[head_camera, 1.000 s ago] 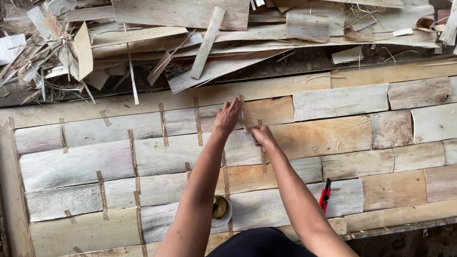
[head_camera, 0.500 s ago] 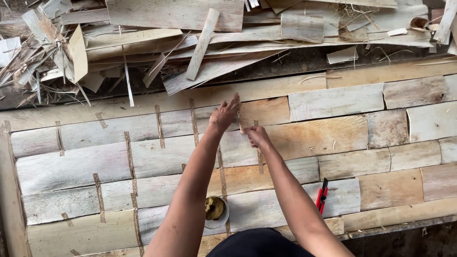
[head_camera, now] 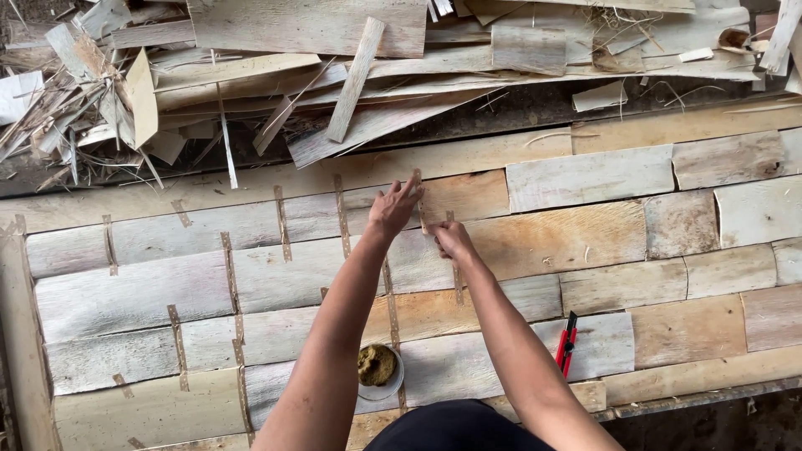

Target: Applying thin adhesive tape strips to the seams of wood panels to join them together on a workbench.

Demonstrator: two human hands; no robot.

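Veneer sheets (head_camera: pixel 585 242) bear tape strip (head_camera: pixel 420 200) under left hand (head_camera: pixel 393 207).

Matt rough wood veneer sheets (head_camera: pixel 585 242), brown paper tape strip (head_camera: pixel 420 200)

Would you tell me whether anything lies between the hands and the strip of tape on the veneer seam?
Nothing visible does: the left hand and right hand both rest directly on the tape strip over the veneer sheets.
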